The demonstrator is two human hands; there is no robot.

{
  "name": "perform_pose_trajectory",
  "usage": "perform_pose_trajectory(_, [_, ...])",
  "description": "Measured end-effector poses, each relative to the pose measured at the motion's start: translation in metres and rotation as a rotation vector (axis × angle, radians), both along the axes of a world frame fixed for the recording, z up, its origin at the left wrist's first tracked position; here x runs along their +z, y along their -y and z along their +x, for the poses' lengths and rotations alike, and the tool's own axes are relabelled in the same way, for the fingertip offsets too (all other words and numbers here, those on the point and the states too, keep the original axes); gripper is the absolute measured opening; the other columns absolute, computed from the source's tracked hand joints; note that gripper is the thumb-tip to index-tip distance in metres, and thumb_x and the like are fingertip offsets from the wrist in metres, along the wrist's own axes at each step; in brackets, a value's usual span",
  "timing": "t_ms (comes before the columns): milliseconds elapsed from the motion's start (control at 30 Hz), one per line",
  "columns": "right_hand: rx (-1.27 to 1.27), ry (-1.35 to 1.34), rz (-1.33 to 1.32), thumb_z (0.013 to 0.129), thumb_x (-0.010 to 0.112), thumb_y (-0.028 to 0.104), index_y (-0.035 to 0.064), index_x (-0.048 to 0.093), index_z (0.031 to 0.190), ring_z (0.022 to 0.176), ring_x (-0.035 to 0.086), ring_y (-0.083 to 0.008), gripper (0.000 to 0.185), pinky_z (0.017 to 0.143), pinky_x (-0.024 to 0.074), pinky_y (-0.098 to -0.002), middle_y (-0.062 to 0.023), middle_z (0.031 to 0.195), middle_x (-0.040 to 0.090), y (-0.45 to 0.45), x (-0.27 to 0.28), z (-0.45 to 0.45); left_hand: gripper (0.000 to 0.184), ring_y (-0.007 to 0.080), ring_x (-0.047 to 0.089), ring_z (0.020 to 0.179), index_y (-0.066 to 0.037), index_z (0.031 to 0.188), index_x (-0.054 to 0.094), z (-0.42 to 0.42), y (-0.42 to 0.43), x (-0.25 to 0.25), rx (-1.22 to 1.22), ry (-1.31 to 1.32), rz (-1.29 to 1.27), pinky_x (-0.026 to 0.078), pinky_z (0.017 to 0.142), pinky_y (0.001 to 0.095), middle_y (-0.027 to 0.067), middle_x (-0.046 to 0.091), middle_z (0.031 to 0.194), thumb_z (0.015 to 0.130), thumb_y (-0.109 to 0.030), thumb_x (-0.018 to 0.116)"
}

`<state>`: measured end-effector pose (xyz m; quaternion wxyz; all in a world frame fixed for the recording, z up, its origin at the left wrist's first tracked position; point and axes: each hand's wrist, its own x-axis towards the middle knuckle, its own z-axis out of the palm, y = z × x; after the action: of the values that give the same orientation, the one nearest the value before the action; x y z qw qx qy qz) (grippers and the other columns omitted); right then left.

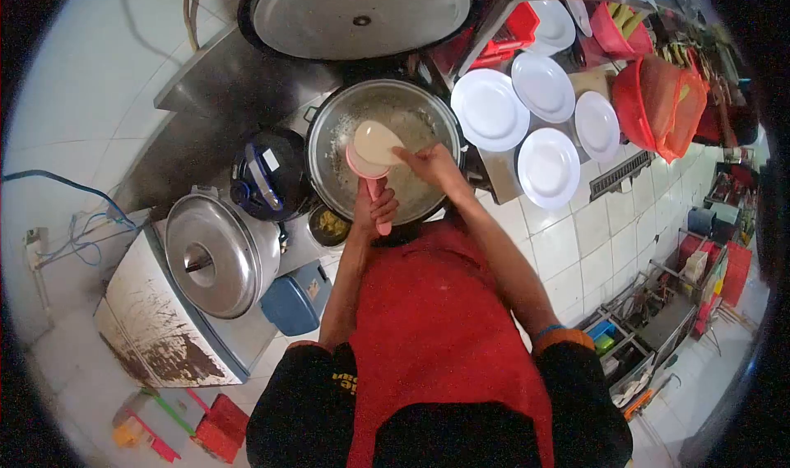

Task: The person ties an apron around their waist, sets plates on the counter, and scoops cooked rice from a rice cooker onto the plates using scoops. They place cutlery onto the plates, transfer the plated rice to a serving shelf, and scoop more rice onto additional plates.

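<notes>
Above a wide metal pot (319, 151), my left hand (374, 209) is closed round the handle of a pink plastic ladle (362, 166). My right hand (434, 169) grips a cream rice paddle (377, 142), whose broad blade lies over the ladle's bowl. Whether blade and ladle touch, I cannot tell. White grains, which look like rice, cling to the pot's inner wall and bottom. The blade hides most of what the ladle holds.
White plates (549, 168) lie right of the pot, near a red basin (632, 106). At left stand a dark rice cooker (267, 176) and a large lidded pot (212, 254). A small bowl (329, 225) of yellowish food sits close by. A big lid (362, 16) is behind.
</notes>
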<state>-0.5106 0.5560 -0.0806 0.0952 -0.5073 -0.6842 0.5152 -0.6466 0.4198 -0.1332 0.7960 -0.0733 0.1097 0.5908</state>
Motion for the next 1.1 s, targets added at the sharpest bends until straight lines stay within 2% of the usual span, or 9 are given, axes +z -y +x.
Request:
perform_pose_trajectory(100, [-0.006, 0.037, -0.066, 0.080, 0.063, 0.058, -0.0038, 0.057, 0.052, 0.042, 0.041, -0.0151, 0.069, 0.045, 0.0389, -0.0402, -0.0154, 0.043, 0.044, -0.012, 0.005, 0.001, 0.048, 0.0061, 0.028, 0.033, -0.018, 0.080, 0.051, -0.003, -0.001, 0.004, 0.043, -0.194, -0.160, 0.023, 0.027, 0.0194, -0.0044, 0.031, 0.046, 0.095, -0.059, 0.031])
perform_pose_trajectory(233, [0.106, 0.012, -0.050, 0.081, 0.062, 0.059, -0.0037, 0.058, 0.052, 0.041, 0.044, -0.0166, 0.069, 0.046, 0.0405, -0.0413, -0.0169, 0.044, 0.048, 0.020, 0.014, -0.006, 0.046, 0.0058, 0.026, 0.032, -0.016, 0.081, 0.050, -0.001, -0.003, 0.014, 0.074, -0.219, -0.231, 0.024, 0.026, 0.0196, -0.0044, 0.031, 0.046, 0.097, -0.055, 0.031])
perform_pose_trajectory(300, [0.088, -0.068, -0.072, 0.082, 0.062, 0.057, -0.0031, 0.058, 0.052, 0.042, 0.046, -0.0161, 0.067, 0.046, 0.0402, -0.0386, -0.0141, 0.043, 0.046, 0.019, 0.020, -0.006, 0.046, 0.0053, 0.025, 0.030, -0.015, 0.083, 0.050, -0.010, -0.007, 0.015, 0.161, -0.154, 0.007, 0.024, 0.026, 0.0197, -0.0046, 0.031, 0.046, 0.097, -0.054, 0.030])
perform_pose_trajectory(567, [0.072, 0.010, -0.144, 0.082, 0.062, 0.057, -0.0023, 0.058, 0.052, 0.042, 0.043, -0.0133, 0.067, 0.043, 0.0381, -0.0343, -0.0061, 0.042, 0.045, 0.004, 0.037, 0.023, 0.047, 0.0053, 0.026, 0.031, -0.015, 0.085, 0.053, -0.027, -0.008, 0.013, 0.194, -0.245, -0.143, 0.021, 0.026, 0.0193, -0.0056, 0.030, 0.045, 0.097, -0.054, 0.031])
perform_pose_trajectory(733, [-0.039, -0.001, -0.062, 0.084, 0.061, 0.056, 0.0014, 0.055, 0.048, 0.042, 0.039, -0.0098, 0.066, 0.042, 0.0363, -0.0316, -0.0010, 0.042, 0.042, -0.001, 0.027, 0.001, 0.052, 0.0062, 0.027, 0.031, -0.016, 0.101, 0.057, -0.006, -0.017, 0.003, -0.024, -0.076, 0.011, 0.023, 0.027, 0.0209, -0.0055, 0.029, 0.044, 0.094, -0.061, 0.032])
perform_pose_trajectory(800, [-0.069, -0.002, -0.050, 0.084, 0.060, 0.057, 0.0028, 0.054, 0.046, 0.040, 0.039, -0.0107, 0.066, 0.041, 0.0344, -0.0322, -0.0009, 0.043, 0.043, -0.010, 0.030, 0.023, 0.055, 0.0061, 0.027, 0.031, -0.017, 0.105, 0.057, -0.003, -0.021, 0.002, -0.073, -0.161, -0.054, 0.023, 0.027, 0.0203, -0.0052, 0.029, 0.044, 0.092, -0.064, 0.032])
perform_pose_trajectory(867, [-0.187, 0.017, -0.170, 0.080, 0.063, 0.060, 0.0033, 0.057, 0.049, 0.042, 0.042, -0.0107, 0.065, 0.042, 0.0340, -0.0283, -0.0010, 0.044, 0.047, -0.017, 0.028, 0.061, 0.057, 0.0061, 0.026, 0.031, -0.017, 0.106, 0.056, 0.006, -0.027, -0.003, -0.228, -0.019, -0.012, 0.024, 0.027, 0.0195, -0.0056, 0.028, 0.044, 0.091, -0.065, 0.031])
perform_pose_trajectory(1033, [-0.606, -0.084, -0.377, 0.082, 0.061, 0.061, 0.0135, 0.045, 0.047, 0.033, 0.034, -0.0070, 0.061, 0.033, 0.0219, -0.0240, 0.0042, 0.043, 0.038, -0.009, 0.015, 0.176, 0.053, 0.0035, 0.023, 0.036, -0.016, 0.085, 0.044, 0.054, -0.089, 0.013, -0.404, -0.467, -0.117, 0.017, 0.030, 0.0184, -0.0067, 0.024, 0.051, 0.087, -0.069, 0.041])
perform_pose_trajectory(1100, [-0.790, -0.054, -0.413, 0.083, 0.059, 0.061, 0.0136, 0.042, 0.049, 0.031, 0.030, -0.0066, 0.061, 0.031, 0.0192, -0.0241, 0.0042, 0.043, 0.037, -0.004, 0.019, 0.210, 0.051, 0.0085, 0.031, 0.036, -0.014, 0.088, 0.047, 0.079, -0.133, 0.022, -0.405, -0.567, -0.162, 0.024, 0.030, 0.0226, -0.0033, 0.032, 0.051, 0.088, -0.065, 0.042])
